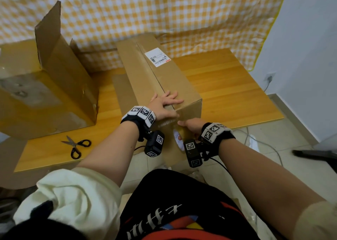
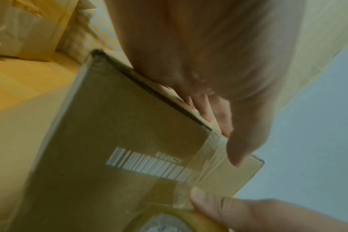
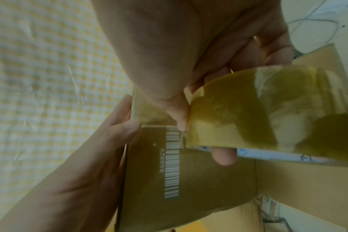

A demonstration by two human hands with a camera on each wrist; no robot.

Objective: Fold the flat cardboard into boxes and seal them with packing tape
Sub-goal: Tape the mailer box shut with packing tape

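Note:
A long closed cardboard box [image 1: 164, 79] with a white shipping label lies on the wooden table [image 1: 228, 86], its near end over the table edge. My left hand [image 1: 171, 102] lies flat on the box top by the centre seam, and its thumb [image 2: 240, 149] presses a strip of clear tape [image 2: 207, 164] over the top edge. My right hand [image 1: 189, 128] grips the yellowish tape roll [image 1: 177, 139] against the barcoded end face [image 2: 109, 141], with the strip running up from the roll [image 3: 258, 109]. The lower part of the end face is hidden behind my wrists.
Black-handled scissors [image 1: 76, 145] lie near the table's front left. A larger open box [image 1: 54, 79] with raised flaps stands at the left. A yellow checked cloth [image 1: 164, 11] hangs behind. Cables [image 1: 264, 143] trail on the tiled floor at the right.

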